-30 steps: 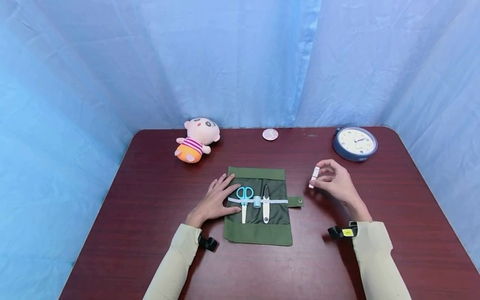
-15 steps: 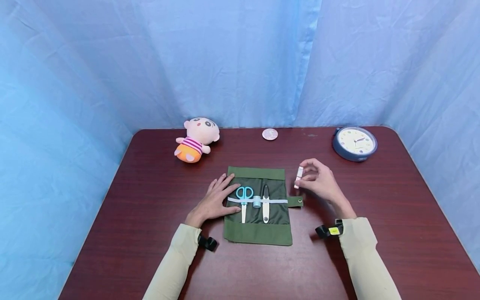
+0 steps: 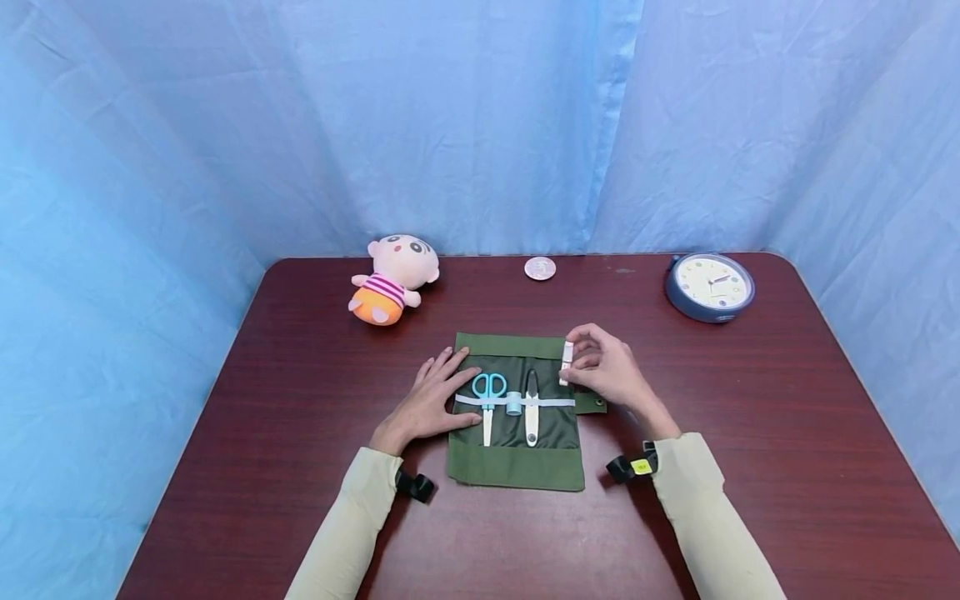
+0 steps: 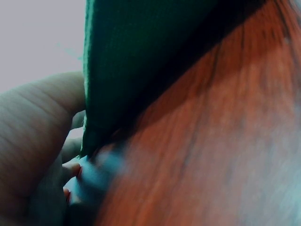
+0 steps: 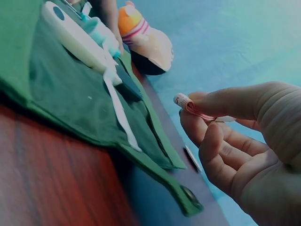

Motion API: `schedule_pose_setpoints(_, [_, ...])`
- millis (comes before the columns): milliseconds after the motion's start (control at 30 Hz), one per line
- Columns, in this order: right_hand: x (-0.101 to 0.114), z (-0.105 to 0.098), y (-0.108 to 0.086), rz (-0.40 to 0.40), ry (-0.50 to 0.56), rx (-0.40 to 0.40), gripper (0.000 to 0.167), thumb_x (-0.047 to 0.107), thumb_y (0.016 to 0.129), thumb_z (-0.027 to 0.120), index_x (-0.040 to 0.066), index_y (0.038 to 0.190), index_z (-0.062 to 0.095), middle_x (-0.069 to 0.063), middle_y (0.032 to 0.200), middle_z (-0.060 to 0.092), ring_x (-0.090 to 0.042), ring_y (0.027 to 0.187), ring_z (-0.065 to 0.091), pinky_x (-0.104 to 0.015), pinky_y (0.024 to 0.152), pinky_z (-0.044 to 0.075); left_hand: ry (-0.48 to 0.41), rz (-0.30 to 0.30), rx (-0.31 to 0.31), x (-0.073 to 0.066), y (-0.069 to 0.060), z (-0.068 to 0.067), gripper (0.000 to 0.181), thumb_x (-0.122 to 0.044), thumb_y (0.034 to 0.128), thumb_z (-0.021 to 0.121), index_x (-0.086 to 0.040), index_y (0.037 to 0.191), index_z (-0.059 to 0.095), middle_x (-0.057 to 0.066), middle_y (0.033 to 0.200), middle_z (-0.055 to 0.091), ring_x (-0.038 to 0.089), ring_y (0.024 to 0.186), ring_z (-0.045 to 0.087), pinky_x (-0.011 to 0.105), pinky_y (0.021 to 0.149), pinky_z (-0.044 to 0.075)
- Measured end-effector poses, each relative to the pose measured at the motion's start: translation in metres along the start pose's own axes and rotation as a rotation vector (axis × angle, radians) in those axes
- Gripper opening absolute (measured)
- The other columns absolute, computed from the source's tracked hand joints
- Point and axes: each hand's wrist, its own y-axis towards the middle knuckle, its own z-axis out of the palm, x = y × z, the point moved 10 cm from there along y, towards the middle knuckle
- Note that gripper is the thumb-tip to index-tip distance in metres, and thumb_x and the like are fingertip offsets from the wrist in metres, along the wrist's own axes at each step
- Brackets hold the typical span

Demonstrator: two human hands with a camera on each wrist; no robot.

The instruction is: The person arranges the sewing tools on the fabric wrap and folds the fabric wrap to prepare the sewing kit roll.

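A green fabric tool roll point(image 3: 517, 469) lies unfolded on the table. Its white elastic band point(image 3: 556, 403) crosses teal-handled scissors point(image 3: 489, 385), a small light-blue spool point(image 3: 513, 404) and a slim white tool point(image 3: 532, 421) with a dark end. My left hand point(image 3: 427, 404) rests spread on the roll's left edge; the left wrist view shows the thumb beside the green cloth point(image 4: 127, 52). My right hand point(image 3: 611, 371) pinches a white, red-marked folded measuring tape point(image 3: 566, 364) between thumb and fingers, over the roll's upper right edge. In the right wrist view the tape's coiled end point(image 5: 183, 100) shows.
A plush doll point(image 3: 386, 283) lies at the back left. At the back edge sits a round pinkish disc point(image 3: 540, 268), with a blue-rimmed clock point(image 3: 710, 287) at the back right. The roll's snap strap point(image 3: 591, 403) extends right, beneath my right hand.
My right hand has moved left with the measuring tape, from the bare table to above the roll's right edge. My left hand and the roll have stayed in place.
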Motion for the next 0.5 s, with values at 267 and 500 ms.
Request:
schedule_pose_setpoints(267, [0.006, 0.019, -0.001, -0.053, -0.052, 0.002, 0.046, -0.002, 0.076, 0.083, 0.003, 0.115, 0.059, -0.016, 0.098, 0.066, -0.001, 0.073, 0.068, -0.020, 0.071, 0.059, -0.046, 0.027, -0.027, 0.001, -0.001, 0.000, 0.074, -0.045, 0.0845, 0.076, -0.016, 0.147, 0.050, 0.013, 0.167, 0.025, 0.040, 0.156, 0.014, 0.065, 0.123, 0.012])
schedule_pose_setpoints(500, [0.000, 0.030, -0.004, -0.081, -0.055, -0.016, 0.046, -0.002, 0.075, 0.083, 0.003, 0.113, 0.059, -0.015, 0.098, 0.066, -0.001, 0.072, 0.067, -0.020, 0.068, 0.058, -0.010, 0.016, -0.009, 0.000, 0.000, -0.001, 0.073, -0.045, 0.0862, 0.075, -0.018, 0.149, 0.049, 0.011, 0.168, 0.023, 0.037, 0.158, 0.012, 0.061, 0.125, 0.012])
